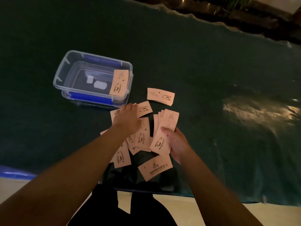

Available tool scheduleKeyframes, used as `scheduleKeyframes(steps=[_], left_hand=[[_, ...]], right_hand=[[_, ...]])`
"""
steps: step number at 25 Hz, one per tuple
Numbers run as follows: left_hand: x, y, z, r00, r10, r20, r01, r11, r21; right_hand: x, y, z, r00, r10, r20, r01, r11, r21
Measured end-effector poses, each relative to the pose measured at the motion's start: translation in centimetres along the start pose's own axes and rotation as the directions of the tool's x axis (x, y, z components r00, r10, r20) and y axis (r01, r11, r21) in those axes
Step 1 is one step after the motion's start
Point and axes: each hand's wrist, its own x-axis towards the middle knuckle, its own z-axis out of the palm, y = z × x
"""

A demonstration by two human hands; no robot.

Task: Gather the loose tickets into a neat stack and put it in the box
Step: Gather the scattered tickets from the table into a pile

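Pink coffee tickets lie scattered on a dark green table cover. My right hand (176,144) grips a fanned bunch of tickets (164,128), thumb on top. My left hand (127,119) rests flat, fingers apart, on the loose tickets (143,136) in the middle. A small stack (160,96) lies apart, farther back. One ticket (154,168) lies face down near the front edge. The clear plastic box (65,70) with blue clips stands open at the back left, and a stack of tickets (119,83) leans inside against its right wall.
Two small white pieces (97,82) lie on the box floor. The table's front edge (211,197) runs just below the tickets, with pale floor beyond. A pale slip (124,202) lies on the floor by my dark clothing.
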Motion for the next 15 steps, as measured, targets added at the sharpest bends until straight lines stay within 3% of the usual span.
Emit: scheduleKeyframes(steps=[3, 9, 12, 15], left_hand=[[0.8, -0.1, -0.2, 0.997, 0.073, -0.021, -0.071, 0.992, 0.102], [-0.4, 0.5, -0.3, 0.960, 0.271, 0.068, -0.277, 0.953, 0.120], [-1.3, 0.6, -0.3, 0.909, 0.393, 0.140, -0.405, 0.912, 0.069], [-2.3, 0.4, -0.1, 0.900, 0.407, 0.153, -0.408, 0.913, -0.027]], right_hand=[[0.0, -0.3, 0.3, 1.000, -0.023, 0.000, 0.023, 0.999, -0.026], [0.0, -1.3, -0.6, 0.995, -0.097, 0.024, 0.099, 0.984, -0.150], [0.0, -2.2, -1.3, 0.996, -0.087, 0.030, 0.092, 0.953, -0.290], [0.2, -3.0, -1.5, 0.997, -0.067, 0.038, 0.077, 0.894, -0.440]])
